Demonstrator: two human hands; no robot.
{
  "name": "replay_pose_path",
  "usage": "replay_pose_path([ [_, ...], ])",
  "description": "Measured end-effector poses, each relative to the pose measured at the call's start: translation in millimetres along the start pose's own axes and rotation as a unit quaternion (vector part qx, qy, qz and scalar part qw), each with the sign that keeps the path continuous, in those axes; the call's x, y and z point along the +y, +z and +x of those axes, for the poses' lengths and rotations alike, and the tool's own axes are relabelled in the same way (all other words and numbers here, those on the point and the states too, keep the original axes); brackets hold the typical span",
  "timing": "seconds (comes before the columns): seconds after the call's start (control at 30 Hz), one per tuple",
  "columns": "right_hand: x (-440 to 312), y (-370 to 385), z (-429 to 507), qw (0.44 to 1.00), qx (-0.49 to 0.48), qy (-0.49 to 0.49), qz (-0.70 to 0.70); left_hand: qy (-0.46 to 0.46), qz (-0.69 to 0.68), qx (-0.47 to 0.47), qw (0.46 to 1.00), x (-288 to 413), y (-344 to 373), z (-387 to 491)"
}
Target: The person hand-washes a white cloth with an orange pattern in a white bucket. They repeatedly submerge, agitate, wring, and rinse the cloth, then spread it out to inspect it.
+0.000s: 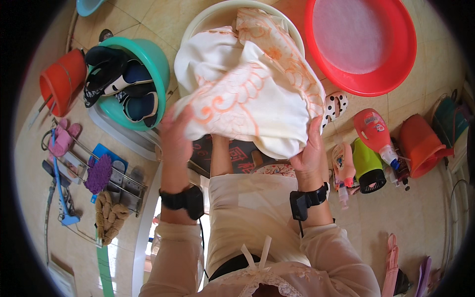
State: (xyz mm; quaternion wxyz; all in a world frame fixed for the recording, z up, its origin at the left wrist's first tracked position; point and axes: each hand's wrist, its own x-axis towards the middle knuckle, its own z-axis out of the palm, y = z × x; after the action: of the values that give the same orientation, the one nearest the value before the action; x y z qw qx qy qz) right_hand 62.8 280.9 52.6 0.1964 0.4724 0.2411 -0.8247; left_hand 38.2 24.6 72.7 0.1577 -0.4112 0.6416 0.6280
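Observation:
A white cloth with an orange floral pattern is spread between my two hands, bunched over a cream plastic basin. My left hand, blurred, grips the cloth's left edge. At the lower right corner, my right hand holds the cloth with the thumb on top. Most of the basin's inside is hidden under the fabric, and part of the cloth rests over its rim.
Right of the basin stands a red basin with foamy water. A green tub of shoes is at the left, near an orange bucket. Detergent bottles and another orange bucket are at the right. A metal rack holds a purple mop head.

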Motion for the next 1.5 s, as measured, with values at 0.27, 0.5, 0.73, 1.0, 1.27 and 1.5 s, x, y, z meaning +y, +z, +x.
replay_pose_path([
  [0.27,4,1,0,0.957,0.109,-0.126,-0.237,0.090,-0.101,-0.027,0.990,68,-36,-39],
  [0.5,-11,1,8,0.998,0.052,-0.045,0.005,-0.241,-0.217,-0.001,0.946,12,-28,-5],
  [0.73,-29,4,0,0.990,-0.011,-0.053,-0.134,-0.270,-0.204,-0.087,0.937,-20,-32,-8],
  [1.0,-32,-2,-10,0.994,-0.030,-0.077,-0.067,0.367,0.175,-0.063,0.912,61,-30,-19],
  [1.27,-19,-4,11,0.993,0.041,-0.032,-0.107,0.006,0.038,0.073,0.997,-1,0,29],
  [1.5,-18,1,9,0.999,0.033,-0.018,-0.001,-0.241,-0.133,0.026,0.961,-63,24,37],
])
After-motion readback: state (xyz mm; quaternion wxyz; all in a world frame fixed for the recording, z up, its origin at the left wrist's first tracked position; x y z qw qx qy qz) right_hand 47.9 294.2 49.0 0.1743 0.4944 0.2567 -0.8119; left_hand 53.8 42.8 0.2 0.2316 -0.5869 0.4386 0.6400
